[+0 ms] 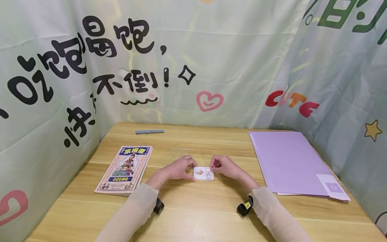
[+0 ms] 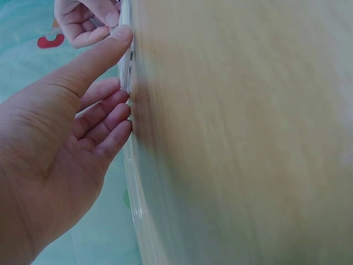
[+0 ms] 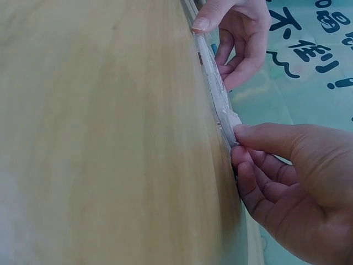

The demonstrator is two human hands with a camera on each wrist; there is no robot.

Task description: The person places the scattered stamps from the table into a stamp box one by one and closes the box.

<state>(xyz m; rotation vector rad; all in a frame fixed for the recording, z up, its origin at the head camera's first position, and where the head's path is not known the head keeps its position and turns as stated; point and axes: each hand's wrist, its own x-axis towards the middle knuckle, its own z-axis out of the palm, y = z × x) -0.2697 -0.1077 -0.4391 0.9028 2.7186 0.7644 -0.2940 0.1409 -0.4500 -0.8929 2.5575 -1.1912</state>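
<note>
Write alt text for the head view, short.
Two hands, the left hand and the right hand, pinch a small picture card lying on a wooden table. A booklet lies to the left, a purple folder to the right, a pen at the back.

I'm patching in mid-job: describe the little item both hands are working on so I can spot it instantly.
Start at the light wooden table, between the illustrated paperback book on the left and the lilac plastic folder on the right. Midway, the left hand and right hand pinch opposite ends of a small white picture card in a clear sleeve. It is the smallest, only hand-held item; an empty clear sleeve lies just behind.
</note>
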